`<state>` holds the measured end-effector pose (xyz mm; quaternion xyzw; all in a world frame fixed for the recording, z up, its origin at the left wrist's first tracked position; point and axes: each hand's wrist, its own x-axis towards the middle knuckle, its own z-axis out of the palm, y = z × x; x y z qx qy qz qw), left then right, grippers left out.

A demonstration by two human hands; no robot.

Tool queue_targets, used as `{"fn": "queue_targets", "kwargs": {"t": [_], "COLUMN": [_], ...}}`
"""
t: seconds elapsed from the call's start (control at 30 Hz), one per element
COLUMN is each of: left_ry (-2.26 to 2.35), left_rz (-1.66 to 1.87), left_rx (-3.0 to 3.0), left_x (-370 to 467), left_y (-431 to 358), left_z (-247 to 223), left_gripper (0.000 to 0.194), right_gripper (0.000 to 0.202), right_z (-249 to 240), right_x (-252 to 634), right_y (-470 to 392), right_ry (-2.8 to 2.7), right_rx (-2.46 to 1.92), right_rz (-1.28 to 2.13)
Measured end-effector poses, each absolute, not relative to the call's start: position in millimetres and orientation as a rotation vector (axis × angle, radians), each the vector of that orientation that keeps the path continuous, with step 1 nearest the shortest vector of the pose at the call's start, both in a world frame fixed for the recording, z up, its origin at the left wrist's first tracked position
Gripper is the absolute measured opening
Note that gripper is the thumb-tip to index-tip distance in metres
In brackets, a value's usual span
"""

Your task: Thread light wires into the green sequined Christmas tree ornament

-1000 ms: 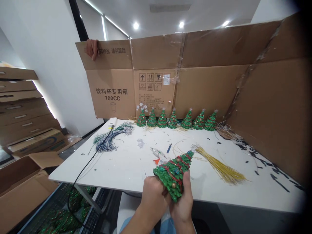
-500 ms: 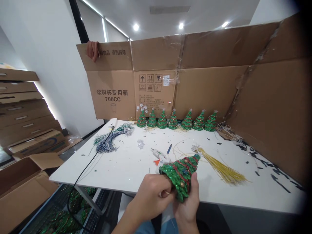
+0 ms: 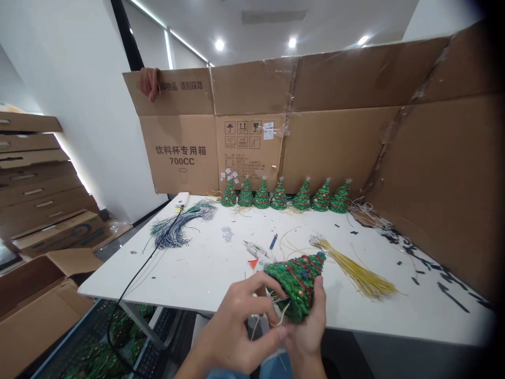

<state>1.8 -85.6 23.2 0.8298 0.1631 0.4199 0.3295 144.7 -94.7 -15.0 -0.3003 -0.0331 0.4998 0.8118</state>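
Christmas tree [image 3: 299, 284] at cardboard-walled table [image 3: 189, 273]

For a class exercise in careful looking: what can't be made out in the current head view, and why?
All in the head view:
Inside of the held tree: mostly hidden by the left hand and the tree's own side.
Most of the right hand's fingers: hidden behind the tree.
Small print on the cardboard wall: too small to read.
Crate: its near end is cut off by the bottom edge.
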Motion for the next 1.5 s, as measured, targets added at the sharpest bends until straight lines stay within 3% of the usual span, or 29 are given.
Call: {"fn": "queue_targets", "kwargs": {"t": [0.3, 0.73, 1.5], "left_ry": [0.283, 0.286, 0.665], "left_rz": [1.004, 1.01, 1.504], "left_rx": [2.118, 2.097, 2.386], "left_x": [6, 6, 32], "left_y": [-88, -90, -88], "left_z": [31, 22, 2], "left_gripper": [0.03, 0.031, 0.029], "right_gripper": [0.041, 0.041, 0.043], "right_z": [-16, -14, -4], "right_x": [138, 133, 130], "right_y": [-97, -99, -107], "right_ry": [-0.039, -0.076, -0.022], "right_rx": [-0.537, -0.541, -0.55], "right_rz": [1.197, 1.239, 1.12]}}
